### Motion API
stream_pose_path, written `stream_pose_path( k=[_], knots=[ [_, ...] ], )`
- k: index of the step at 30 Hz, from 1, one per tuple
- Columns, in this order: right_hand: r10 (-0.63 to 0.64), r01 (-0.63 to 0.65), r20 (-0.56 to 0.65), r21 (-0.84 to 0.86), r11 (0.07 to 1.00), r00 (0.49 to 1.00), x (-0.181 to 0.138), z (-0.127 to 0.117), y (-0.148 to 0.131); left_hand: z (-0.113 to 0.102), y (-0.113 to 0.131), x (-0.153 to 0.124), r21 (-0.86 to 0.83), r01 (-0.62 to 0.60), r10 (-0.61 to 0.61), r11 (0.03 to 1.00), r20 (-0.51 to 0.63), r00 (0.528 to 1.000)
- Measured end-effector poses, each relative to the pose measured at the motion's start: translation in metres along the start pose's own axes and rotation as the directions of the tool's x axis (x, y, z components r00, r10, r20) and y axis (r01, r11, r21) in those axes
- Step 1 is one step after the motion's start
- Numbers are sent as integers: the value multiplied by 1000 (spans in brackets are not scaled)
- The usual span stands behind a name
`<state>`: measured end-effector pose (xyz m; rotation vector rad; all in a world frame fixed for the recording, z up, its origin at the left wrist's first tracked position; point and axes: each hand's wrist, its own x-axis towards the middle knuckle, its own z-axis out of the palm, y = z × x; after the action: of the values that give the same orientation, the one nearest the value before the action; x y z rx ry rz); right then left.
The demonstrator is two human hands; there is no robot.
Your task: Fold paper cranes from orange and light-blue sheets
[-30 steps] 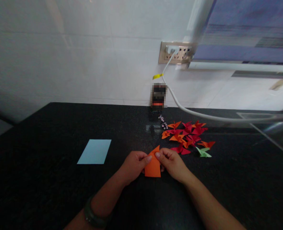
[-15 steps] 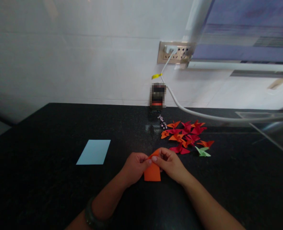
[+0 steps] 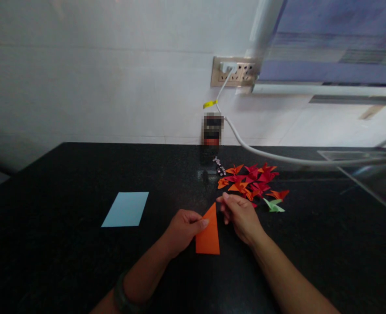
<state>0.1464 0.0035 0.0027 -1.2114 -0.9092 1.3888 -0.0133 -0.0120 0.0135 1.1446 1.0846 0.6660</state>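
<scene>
An orange sheet of origami paper (image 3: 208,237), folded with a slanted upper edge that rises to a point, is pinched at its left side by my left hand (image 3: 187,229), thumb on top. My right hand (image 3: 240,216) is just right of the paper's upper tip, its fingers loosely curled and a little apart, holding nothing that I can see. Beyond my right hand lie several red and orange folded paper cranes (image 3: 240,187), partly covered by it, and one pale green crane (image 3: 274,205).
A light blue paper sheet (image 3: 126,209) lies flat on the black countertop (image 3: 65,261) to the left. A blurred-out dark object (image 3: 211,131) stands against the wall, with a small patterned strap (image 3: 219,167) before it. A white cable (image 3: 265,153) runs from the wall socket (image 3: 234,72) to the right.
My right hand has let go of the orange paper and moved slightly up and right. The paper's upper part now lies flat as a pointed slant. My left hand keeps its pinch.
</scene>
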Motion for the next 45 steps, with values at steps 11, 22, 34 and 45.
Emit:
stream_pose_path(
  k=[11,22,34,45],
  knots=[
    [-599,621,203,-421,661,775,-9,-2,-3,-8,-7,9,207,-169,237,964,-370,898],
    [-311,458,359,-469,755,880,-10,5,10,-8,-6,7,277,-93,189,956,-345,919],
    [-574,784,533,-423,455,621,-16,1,3,-11,-1,8,-326,-70,35,943,-111,993],
    [20,15,188,-182,983,982,-10,6,3,-10,-2,3,-253,17,10,967,107,994]
  ],
)
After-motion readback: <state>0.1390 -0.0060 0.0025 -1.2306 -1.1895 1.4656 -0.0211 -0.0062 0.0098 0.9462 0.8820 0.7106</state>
